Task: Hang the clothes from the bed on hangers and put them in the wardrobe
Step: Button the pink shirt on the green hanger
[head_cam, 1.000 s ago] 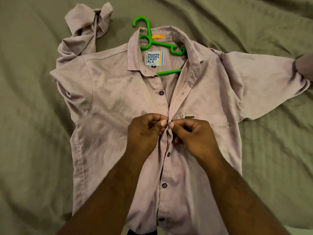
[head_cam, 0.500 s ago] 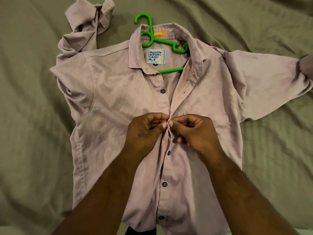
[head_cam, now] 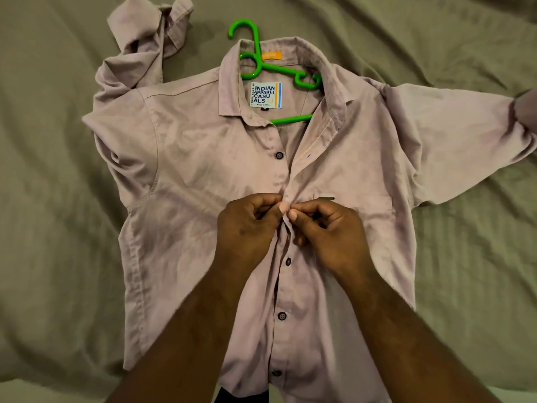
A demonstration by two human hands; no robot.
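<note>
A dusty pink button shirt (head_cam: pixel 197 175) lies face up on the bed. A green plastic hanger (head_cam: pixel 255 43) sits inside its collar, hook poking out above. My left hand (head_cam: pixel 247 231) pinches the left placket edge at chest height. My right hand (head_cam: pixel 328 231) pinches the right placket edge against it, thumbs nearly touching. The button at that spot is hidden under my fingers. The buttons below my hands look fastened; the one above them is undone, and the collar lies open.
The olive green bedsheet (head_cam: pixel 52 228) spreads wrinkled all around the shirt. The left sleeve (head_cam: pixel 145 50) is bunched up at the top left. The right sleeve (head_cam: pixel 465 146) stretches to the right frame edge. A dark item (head_cam: pixel 241 398) peeks out at the bottom edge.
Both hands stay at the same button spot on the placket, with small finger shifts. The chest pocket edge is uncovered again beside my right hand.
</note>
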